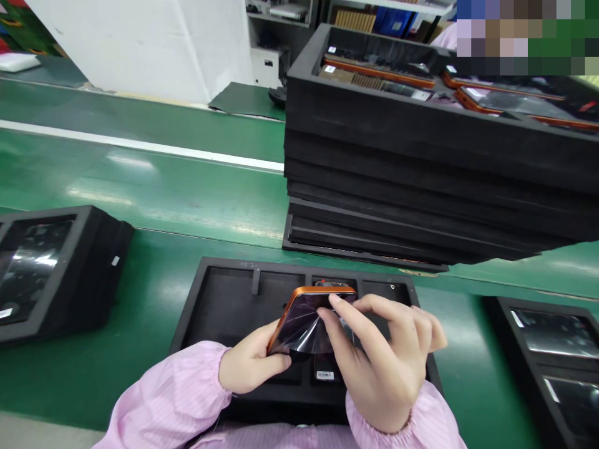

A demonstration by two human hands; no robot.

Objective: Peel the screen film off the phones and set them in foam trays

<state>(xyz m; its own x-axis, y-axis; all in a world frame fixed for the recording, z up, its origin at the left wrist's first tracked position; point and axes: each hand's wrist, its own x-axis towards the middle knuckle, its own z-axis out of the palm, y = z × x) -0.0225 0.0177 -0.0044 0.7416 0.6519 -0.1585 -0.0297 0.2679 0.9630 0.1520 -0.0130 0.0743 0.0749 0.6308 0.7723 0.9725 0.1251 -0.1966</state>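
My left hand [255,362] grips a smartphone [292,315] with an orange frame by its lower left side, screen tilted toward me. At its upper right, the thumb and forefinger of my right hand [388,358] pinch a clear protective film [306,340], which bends in a fan of bright creases over the screen. Below both hands lies a black foam tray [189,312] with several compartments. One slot under the phone holds another device with a white label [325,375], mostly hidden by the phone and my right hand.
A tall stack of black foam trays [421,162] stands at the back right, with orange-framed phones [384,73] in its top tray. More black trays with dark screens sit at the left [88,274] and right [505,349]. A white strip [140,146] crosses the green bench.
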